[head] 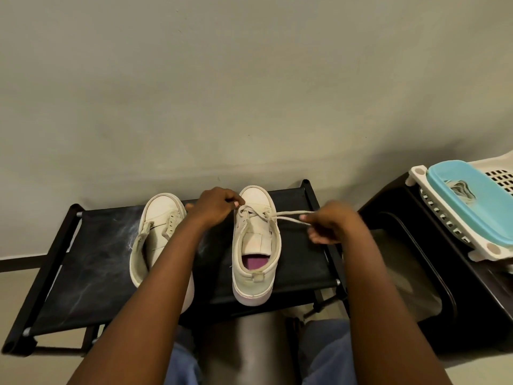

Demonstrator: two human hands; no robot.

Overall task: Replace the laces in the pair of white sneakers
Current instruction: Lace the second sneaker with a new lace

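A flat cream shoelace (288, 215) runs through the eyelets nearest the toe of an off-white canvas sneaker with a purple insole (256, 245), and its two strands stretch out to the right. The left hand (219, 207) pinches the lace at those eyelets. The right hand (330, 226) curls its fingers round both strands. A second off-white sneaker (158, 226), unlaced, stands just beside it, partly under the left forearm. Both rest on a black fabric-topped rack (91, 259) against a grey wall (249, 93). Well to the right, a turquoise plastic lid (485, 215) lies on a white slotted basket (416, 173).
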